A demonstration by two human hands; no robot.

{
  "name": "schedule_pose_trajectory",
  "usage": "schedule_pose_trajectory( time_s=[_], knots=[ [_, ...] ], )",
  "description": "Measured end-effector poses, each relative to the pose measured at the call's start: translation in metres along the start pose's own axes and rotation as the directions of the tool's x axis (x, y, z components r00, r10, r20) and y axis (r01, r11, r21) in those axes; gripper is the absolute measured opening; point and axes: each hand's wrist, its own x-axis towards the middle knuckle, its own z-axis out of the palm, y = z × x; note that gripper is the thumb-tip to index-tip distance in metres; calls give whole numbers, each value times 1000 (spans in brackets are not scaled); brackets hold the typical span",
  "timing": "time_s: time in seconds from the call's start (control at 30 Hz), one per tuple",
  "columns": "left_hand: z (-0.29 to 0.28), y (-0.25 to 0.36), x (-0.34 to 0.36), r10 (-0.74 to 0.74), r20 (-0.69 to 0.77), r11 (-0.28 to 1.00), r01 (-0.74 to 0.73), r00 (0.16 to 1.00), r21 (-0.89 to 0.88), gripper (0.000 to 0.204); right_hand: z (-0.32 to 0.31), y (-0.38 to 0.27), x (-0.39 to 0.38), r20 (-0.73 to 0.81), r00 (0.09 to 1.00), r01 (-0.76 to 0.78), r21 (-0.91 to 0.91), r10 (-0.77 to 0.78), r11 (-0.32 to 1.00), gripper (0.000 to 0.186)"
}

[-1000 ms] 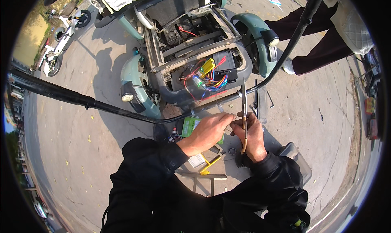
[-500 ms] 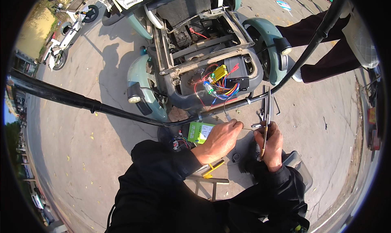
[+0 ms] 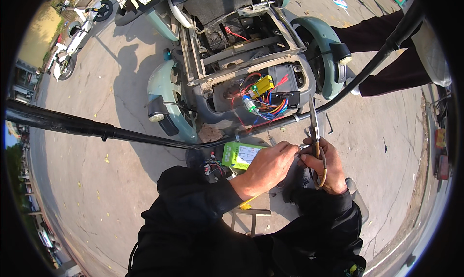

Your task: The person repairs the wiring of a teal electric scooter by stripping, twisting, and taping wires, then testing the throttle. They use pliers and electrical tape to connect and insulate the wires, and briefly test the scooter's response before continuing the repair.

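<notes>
My left hand is closed, pinching a thin wire, its fingertips beside a small light-coloured piece between my hands. My right hand is wrapped round long scissors with worn handles, blades pointing up, its thumb and fingertips at that small piece. Just above lies a black curved tube. Beyond it, a mobility vehicle's open chassis holds a controller, a yellow connector and coloured wires. A green box and a bundle of wires lie below the tube.
Green fenders with lamps flank the chassis. Another person's dark-trousered legs stand at the right. A white scooter stands at back left. A grey bin and a metal frame lie near my forearms.
Over the last half second my hands have come closer together, my left hand moving right; the scissor handles in my right hand now sit more apart. The view has also shifted from a second ago.
</notes>
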Motion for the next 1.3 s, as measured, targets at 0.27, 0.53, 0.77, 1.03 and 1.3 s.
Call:
schedule_pose_trajectory(
  time_s=[0.27,0.53,0.77,1.03,1.3],
  knots=[
    [-6,0,8,-259,41,917,259,965,-304,11,15,4,30,-121,951,254,-216,-284,943,39],
    [-30,-13,13,-536,32,453,319,844,-832,14,4,7,6,56,961,267,-462,-272,846,52],
    [-30,-11,15,-540,-66,535,281,839,-797,12,11,23,-2,208,955,292,-543,-211,787,55],
    [-30,-16,11,-458,-110,676,266,882,-687,8,27,29,3,246,826,431,-855,-508,287,54],
    [-33,-17,10,-453,-98,726,303,886,-618,9,27,24,1,265,811,438,-866,-522,241,50]
  ],
)
